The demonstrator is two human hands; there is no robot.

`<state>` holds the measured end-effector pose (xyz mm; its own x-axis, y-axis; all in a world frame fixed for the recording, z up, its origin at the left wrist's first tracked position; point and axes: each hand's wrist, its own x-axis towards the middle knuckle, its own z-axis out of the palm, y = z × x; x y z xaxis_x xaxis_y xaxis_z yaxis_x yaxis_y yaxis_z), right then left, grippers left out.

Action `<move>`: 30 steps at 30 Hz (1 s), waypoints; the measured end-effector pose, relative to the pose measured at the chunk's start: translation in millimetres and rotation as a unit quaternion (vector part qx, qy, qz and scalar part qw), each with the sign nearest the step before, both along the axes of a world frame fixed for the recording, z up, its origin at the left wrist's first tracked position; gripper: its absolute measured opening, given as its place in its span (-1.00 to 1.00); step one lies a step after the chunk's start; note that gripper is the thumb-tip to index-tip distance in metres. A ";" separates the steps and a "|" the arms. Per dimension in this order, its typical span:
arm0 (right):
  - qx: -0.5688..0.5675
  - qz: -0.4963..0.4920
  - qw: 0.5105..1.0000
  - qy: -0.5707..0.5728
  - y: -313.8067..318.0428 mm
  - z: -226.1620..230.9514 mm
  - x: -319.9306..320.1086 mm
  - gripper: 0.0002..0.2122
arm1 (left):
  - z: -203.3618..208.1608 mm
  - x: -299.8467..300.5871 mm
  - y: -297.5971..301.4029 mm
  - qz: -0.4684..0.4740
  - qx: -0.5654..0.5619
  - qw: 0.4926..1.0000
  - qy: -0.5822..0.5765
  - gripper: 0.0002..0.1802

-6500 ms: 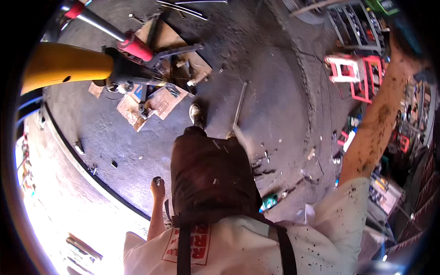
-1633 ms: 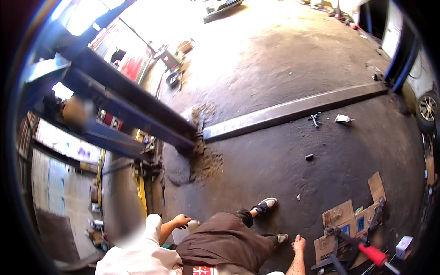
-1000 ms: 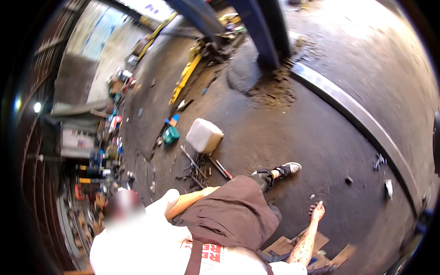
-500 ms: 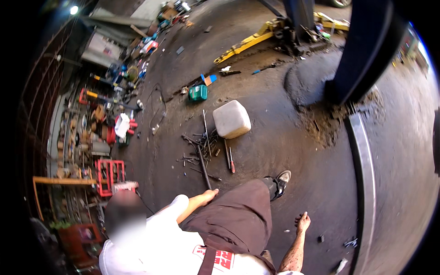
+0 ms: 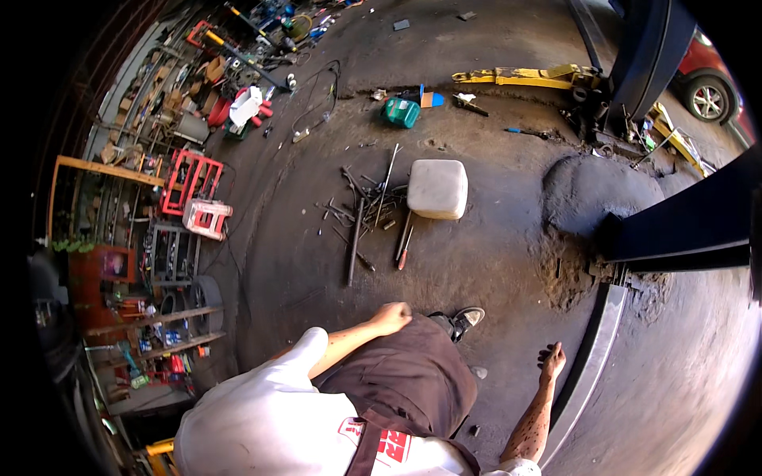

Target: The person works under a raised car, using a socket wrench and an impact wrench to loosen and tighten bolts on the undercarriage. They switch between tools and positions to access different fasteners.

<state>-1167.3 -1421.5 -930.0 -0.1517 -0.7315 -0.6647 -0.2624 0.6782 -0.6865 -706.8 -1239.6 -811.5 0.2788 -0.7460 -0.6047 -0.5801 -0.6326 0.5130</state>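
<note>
My left hand is in front of my brown apron, its fingers curled closed; whether anything is inside them is hidden. Out to the right, my right hand hangs over the dark floor, fingers slightly bent and apart, holding nothing I can see. Ahead of my left hand, apart from it, a long dark bar lies on the floor beside a heap of loose metal tools. A red-handled screwdriver lies right of the bar. Behind it stands a whitish block-shaped container.
A green jug stands farther off. Blue lift posts with yellow arms and a metal floor channel are at the right. Cluttered shelves and a red frame line the left. A red car shows far right.
My view has swung left and moved forward. My left hand, earlier by the near end of the bar, is now apart from it. My right hand's fingers have loosened.
</note>
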 end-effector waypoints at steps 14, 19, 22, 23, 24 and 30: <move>-0.103 -0.204 0.930 -0.289 -175.8 165.9 37.3 -0.52 | 169.5 -269.3 -169.9 -0.052 -0.054 0.908 0.411 -0.47; -0.130 -0.216 0.906 -0.339 -189.0 161.3 22.0 -0.51 | 185.5 -299.6 -183.4 -0.172 -0.023 0.894 0.414 -0.29; -0.096 -0.269 0.897 -0.337 -191.5 150.1 25.3 -0.57 | 185.4 -313.9 -181.5 -0.201 0.003 0.888 0.413 -0.23; -0.087 -0.278 0.899 -0.326 -191.6 146.8 19.8 -0.57 | 184.8 -319.6 -179.3 -0.212 0.001 0.883 0.419 -0.21; -0.077 -0.287 0.901 -0.316 -190.5 143.9 13.9 -0.57 | 184.4 -324.9 -177.0 -0.222 -0.001 0.878 0.425 -0.20; -0.086 -0.281 0.900 -0.323 -179.4 144.2 -13.1 -0.53 | 186.4 -345.8 -174.8 -0.290 -0.019 0.874 0.389 -0.17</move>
